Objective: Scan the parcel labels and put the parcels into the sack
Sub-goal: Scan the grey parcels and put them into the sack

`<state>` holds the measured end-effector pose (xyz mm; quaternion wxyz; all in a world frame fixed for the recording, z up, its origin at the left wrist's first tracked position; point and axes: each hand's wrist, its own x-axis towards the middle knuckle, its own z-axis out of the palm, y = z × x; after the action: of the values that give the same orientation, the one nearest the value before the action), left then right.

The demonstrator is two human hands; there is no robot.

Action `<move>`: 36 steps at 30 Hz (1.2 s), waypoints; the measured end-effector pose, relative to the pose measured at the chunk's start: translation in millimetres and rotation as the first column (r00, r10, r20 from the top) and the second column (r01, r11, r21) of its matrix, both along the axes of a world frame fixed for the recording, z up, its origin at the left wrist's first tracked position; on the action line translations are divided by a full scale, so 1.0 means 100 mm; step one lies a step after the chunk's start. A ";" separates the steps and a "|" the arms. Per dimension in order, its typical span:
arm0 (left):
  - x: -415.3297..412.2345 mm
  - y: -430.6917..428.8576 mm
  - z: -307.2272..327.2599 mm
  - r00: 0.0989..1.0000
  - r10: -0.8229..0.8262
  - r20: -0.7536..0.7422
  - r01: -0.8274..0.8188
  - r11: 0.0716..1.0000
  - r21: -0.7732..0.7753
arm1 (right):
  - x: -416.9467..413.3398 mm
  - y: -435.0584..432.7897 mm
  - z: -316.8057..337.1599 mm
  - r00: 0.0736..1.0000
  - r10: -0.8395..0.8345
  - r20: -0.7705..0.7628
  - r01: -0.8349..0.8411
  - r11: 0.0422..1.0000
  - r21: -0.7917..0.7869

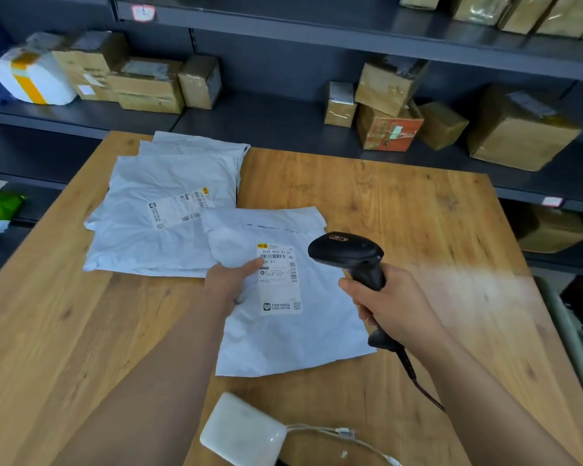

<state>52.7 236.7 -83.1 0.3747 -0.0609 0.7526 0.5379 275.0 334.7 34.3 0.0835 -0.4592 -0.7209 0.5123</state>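
A grey plastic mailer parcel (pixel 283 334) lies in front of me on the wooden table (pixel 418 210), its white shipping label (pixel 278 277) facing up. My left hand (pixel 231 280) holds the parcel at its left edge, thumb on top beside the label. My right hand (pixel 389 304) grips the handle of a black barcode scanner (pixel 347 253), whose head points left at the label from just right of it. A stack of more grey mailer parcels (pixel 162 210) lies behind to the left, the top one with its label showing. No sack is plainly in view.
A white power bank (pixel 243 432) with a cable lies at the table's near edge. The scanner's cord trails toward me on the right. Dark shelves (pixel 283 119) behind the table hold cardboard boxes and a white foam box (pixel 34 75). A grey bin edge (pixel 572 338) stands right of the table.
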 end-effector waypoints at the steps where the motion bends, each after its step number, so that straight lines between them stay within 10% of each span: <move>1: 0.03 0.01 -0.01 0.998 -0.027 0.065 0.024 0.999 0.047 | 0.02 0.01 0.01 1.000 -0.004 -0.006 0.004 1.000 -0.006; 14: 0.80 0.00 0.27 0.989 -0.066 0.130 0.003 0.900 0.436 | 0.49 -0.04 0.27 0.999 0.021 -0.048 -0.020 1.000 0.016; 36: 1.53 0.01 0.52 0.995 -0.005 0.104 -0.048 0.861 0.506 | 1.26 0.08 0.51 0.997 0.038 -0.065 -0.033 0.997 0.076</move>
<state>205.8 237.7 -31.0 0.4094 0.0041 0.5635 0.7175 401.2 342.4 85.6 0.1155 -0.4257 -0.7445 0.5012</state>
